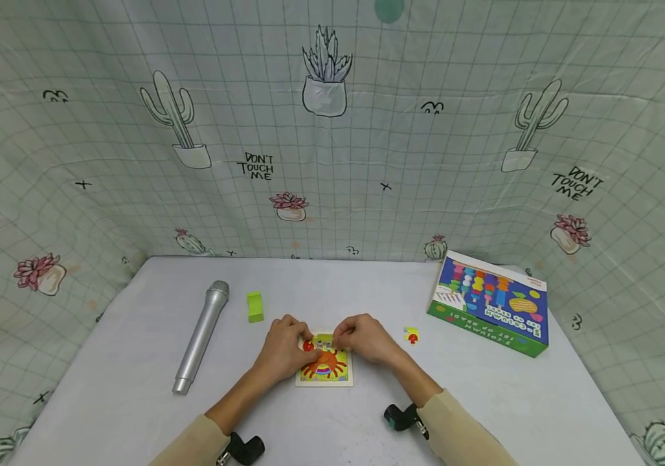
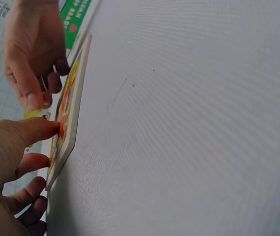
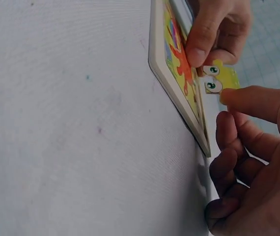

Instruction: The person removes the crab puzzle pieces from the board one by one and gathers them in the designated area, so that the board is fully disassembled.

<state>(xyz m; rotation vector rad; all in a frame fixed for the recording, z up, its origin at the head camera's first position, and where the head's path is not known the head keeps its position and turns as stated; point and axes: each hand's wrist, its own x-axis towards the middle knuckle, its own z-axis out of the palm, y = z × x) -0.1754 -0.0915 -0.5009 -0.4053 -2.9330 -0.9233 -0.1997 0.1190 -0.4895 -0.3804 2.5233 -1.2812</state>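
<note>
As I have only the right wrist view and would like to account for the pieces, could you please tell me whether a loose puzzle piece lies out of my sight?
Observer: Yes, the head view shows a small loose puzzle piece on the table, to the right of the right hand.
Operator: Thank you; would you also kindly tell me what is on the other side, just past the left hand?
Observer: In the head view, a bright green block sits to the left of that hand and a little farther from the person.
</note>
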